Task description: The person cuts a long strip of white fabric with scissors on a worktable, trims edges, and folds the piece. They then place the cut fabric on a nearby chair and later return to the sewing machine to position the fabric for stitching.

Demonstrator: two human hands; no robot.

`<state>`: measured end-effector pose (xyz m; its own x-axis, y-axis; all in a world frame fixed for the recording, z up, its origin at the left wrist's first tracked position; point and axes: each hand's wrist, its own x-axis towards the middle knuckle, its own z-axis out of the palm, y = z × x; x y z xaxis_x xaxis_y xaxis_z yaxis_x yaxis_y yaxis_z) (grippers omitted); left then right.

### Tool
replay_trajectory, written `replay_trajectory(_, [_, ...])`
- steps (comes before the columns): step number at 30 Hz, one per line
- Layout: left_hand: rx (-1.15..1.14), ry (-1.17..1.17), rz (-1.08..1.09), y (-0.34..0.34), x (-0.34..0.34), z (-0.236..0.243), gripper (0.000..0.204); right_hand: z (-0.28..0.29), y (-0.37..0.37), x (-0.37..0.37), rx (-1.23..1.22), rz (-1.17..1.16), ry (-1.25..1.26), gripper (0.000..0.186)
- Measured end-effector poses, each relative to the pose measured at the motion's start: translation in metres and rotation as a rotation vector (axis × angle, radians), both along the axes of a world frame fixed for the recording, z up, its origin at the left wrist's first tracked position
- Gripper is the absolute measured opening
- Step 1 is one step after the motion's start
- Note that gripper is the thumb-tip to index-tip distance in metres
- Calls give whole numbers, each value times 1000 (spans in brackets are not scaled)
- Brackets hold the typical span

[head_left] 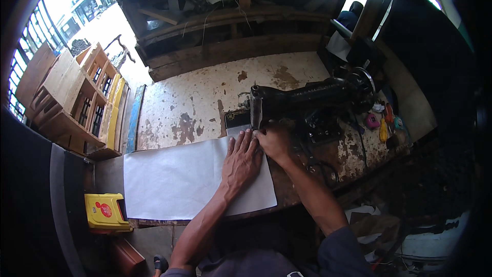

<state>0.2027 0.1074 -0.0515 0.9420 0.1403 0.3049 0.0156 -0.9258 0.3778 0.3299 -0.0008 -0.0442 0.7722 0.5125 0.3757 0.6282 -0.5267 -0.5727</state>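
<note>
A large white sheet of smooth material (174,179) lies on the worktable, its far right corner reaching the head of a black sewing machine (307,94). My left hand (242,160) rests flat on that sheet, fingers stretched toward the needle area. Right beside its fingertips, my right hand (275,142) is closed at the sheet's edge, thumb toward the left fingers. Its other fingers are partly hidden close to the machine's front end. The needle and presser foot cannot be made out clearly.
The worn tabletop (169,107) has peeling patches. A pink tape measure (371,120) and a yellow-handled tool (383,130) lie right of the machine. Wooden crates (87,97) stand left; a yellow container (106,211) sits near the table's left corner. Dark wooden shelving (236,46) rises behind.
</note>
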Motion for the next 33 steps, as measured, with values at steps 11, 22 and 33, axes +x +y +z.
replay_trajectory(11, [-118,8,20,2,4,2,59,23,-23,-21,36,106,161,14])
replay_trajectory(22, [-46,-1,-14,8,7,-1,52,8,-24,-18,8,183,-19,18])
replay_trajectory(33, [-18,-56,-33,8,7,0,42,16,-28,-21,2,183,46,14])
